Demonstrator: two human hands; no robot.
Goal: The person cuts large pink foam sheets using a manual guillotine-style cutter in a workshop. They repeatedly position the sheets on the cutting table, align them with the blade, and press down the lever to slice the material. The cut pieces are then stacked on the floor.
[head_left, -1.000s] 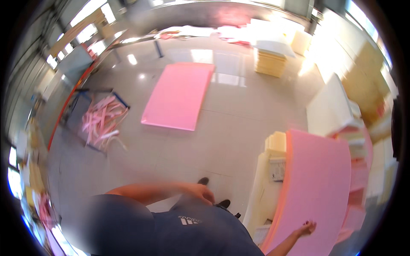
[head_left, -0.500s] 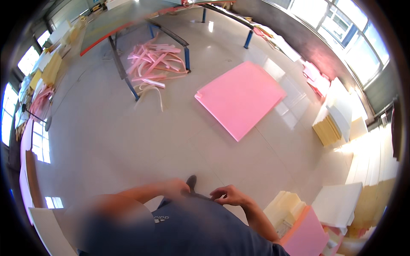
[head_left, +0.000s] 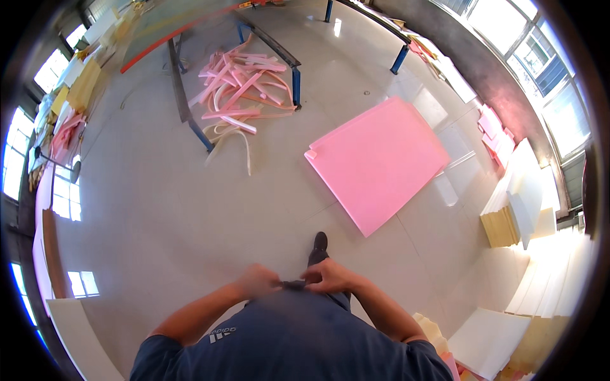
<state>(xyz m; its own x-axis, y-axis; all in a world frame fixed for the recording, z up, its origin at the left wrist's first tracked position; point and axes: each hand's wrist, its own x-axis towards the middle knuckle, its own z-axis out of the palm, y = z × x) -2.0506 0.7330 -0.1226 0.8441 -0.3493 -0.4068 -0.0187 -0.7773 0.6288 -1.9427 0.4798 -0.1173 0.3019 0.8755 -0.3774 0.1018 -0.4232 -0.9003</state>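
Both hands meet in front of my waist, above my dark blue shirt [head_left: 286, 336]. My left hand [head_left: 256, 280] is blurred, with its fingers curled. My right hand [head_left: 328, 275] is curled too. Both pinch a small dark object [head_left: 293, 284] held between them; what it is cannot be made out. One dark shoe [head_left: 318, 245] shows on the floor just beyond the hands. A large pink foam sheet [head_left: 379, 160] lies flat on the pale floor ahead and to the right, out of reach of either hand.
A pile of pink and cream foam strips [head_left: 238, 89] lies under a blue-legged metal table frame [head_left: 190, 95]. Stacks of white and yellow foam sheets [head_left: 518, 209] line the right side. White boards [head_left: 489, 343] lie at the lower right. Windows run along both walls.
One second ago my right hand touched an upright pink sheet at the right. The view has since swung left, and both hands have come together at my waist.
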